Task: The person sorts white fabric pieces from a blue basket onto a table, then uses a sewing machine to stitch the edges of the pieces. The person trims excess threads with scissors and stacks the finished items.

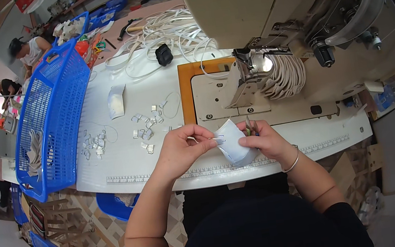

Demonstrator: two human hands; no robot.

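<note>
Above the table's front edge, a white fabric piece (233, 144) is held up between my hands. My right hand (268, 140) is closed on it, thumb on top, and also keeps small metal thread snips (249, 126) in its fingers. My left hand (183, 148) pinches a small white tag (219, 140) against the fabric's left edge; whether the tag is attached there I cannot tell. Small folded white tags (146, 130) lie loose to the left of my hands, with another cluster of tags (94, 143) further left. Behind them lies a second white piece (116, 102).
A sewing machine (236, 7) fills the right, with stacked white pieces (284, 76) beside its needle area. A blue basket (50, 119) stands at the left. Tangled white straps (164, 32) and a black object (163, 55) lie behind. A ruler strip (204, 172) runs along the front. People work far left.
</note>
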